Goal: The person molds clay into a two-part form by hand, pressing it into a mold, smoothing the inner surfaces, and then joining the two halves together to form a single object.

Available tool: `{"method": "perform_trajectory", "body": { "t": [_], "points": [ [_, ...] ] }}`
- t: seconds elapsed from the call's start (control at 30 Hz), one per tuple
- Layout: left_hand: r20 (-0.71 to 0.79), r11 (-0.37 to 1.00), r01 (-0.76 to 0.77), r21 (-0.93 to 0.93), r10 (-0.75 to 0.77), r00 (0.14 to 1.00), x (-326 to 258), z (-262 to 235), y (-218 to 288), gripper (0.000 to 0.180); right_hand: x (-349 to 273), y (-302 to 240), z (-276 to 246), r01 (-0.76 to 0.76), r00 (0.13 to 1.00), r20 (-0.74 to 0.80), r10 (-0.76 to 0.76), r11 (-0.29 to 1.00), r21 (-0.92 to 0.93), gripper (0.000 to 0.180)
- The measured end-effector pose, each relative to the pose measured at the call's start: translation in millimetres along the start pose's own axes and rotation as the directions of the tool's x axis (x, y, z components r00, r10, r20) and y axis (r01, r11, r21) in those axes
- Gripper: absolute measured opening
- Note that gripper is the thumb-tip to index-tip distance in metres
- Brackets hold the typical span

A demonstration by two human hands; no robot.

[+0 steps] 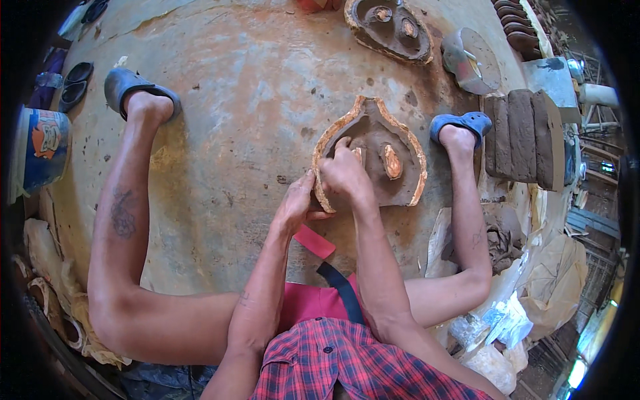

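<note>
One left hand (pixel 295 201), one right hand (pixel 345 173), one mould (pixel 415 143)
Left clasps the mould's near-left rim (pixel 321 193), apparently bracing it; right curls inside, any grip too hidden to tell. It lies on the floor (pixel 227 193) between the feet (pixel 142 102), likely for easy reach.

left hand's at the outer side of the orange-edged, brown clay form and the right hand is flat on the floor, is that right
Not quite: in the head view, the right hand reaches inside the orange-edged, brown clay form; the left hand is at its outer side.
</note>
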State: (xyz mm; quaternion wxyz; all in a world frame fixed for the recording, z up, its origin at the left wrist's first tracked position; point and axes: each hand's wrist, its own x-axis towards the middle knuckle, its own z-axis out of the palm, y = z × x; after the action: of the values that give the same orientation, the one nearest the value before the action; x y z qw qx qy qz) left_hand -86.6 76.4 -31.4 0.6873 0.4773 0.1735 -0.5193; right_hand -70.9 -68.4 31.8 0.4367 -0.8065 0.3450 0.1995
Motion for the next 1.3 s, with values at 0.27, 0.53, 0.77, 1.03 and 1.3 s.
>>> {"method": "perform_trajectory", "body": {
  "t": [0.27, 0.53, 0.77, 1.03, 1.3],
  "points": [
    [-0.003, 0.984, -0.151, 0.099, 0.152, 0.988, 19.0, -9.4, -20.1, 0.051, -54.4, 18.2, -8.8, 0.116, 0.967, 0.254, 0.017, 0.860, -0.497, 0.113],
    [-0.048, 0.999, -0.053, -0.013, 0.052, 0.997, -0.3, 7.4, -0.2, 0.053, -67.8, 28.5, -54.9, 0.375, 0.887, 0.459, -0.042, 0.647, -0.664, 0.100],
    [-0.025, 0.999, -0.026, 0.021, 0.027, 0.999, -5.6, 11.6, 8.2, 0.055, -86.0, 63.2, -44.7, 0.345, 0.931, 0.326, -0.165, 0.689, -0.637, 0.098],
    [-0.041, 1.000, -0.015, 0.021, 0.016, 0.999, -3.6, 9.0, 7.8, 0.056, -91.4, 81.6, -47.4, 0.324, 0.938, 0.314, -0.145, 0.681, -0.656, 0.101],
    [-0.090, 0.991, -0.023, 0.129, 0.035, 0.995, -12.8, 17.3, 12.4, 0.061, -95.2, 102.8, -40.4, 0.324, 0.945, 0.246, -0.217, 0.741, -0.589, 0.102]
  ]
}}
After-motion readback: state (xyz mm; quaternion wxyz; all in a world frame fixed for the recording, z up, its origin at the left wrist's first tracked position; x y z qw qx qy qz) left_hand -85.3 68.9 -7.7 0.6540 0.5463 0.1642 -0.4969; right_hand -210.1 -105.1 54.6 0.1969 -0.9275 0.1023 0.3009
